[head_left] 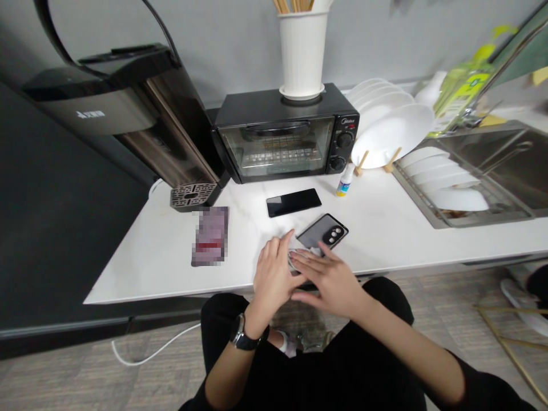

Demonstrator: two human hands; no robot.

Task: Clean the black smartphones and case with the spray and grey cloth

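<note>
- Because the white wipe (295, 244) could slip, I judge, the left hand (272, 274), fingers together, and right hand (336, 282), spread, cover it.
- Phone case (315, 232) and phone (294, 203) lie beyond, within reach on the tabletop (246, 228).

one phone case (317, 229), one oven (278, 149)

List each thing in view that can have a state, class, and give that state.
Oven: door closed.
Phone: flat, screen dark.
Phone case: flat, looks empty.
Small bottle: upright.
Cup: upright, holding sticks.
Plates: racked on edge.
Soap bottle: upright.
Dispenser: handle raised.
Purple item: flat, pixelated.
Left hand: over a wipe.
Right hand: fingers spread.
</note>
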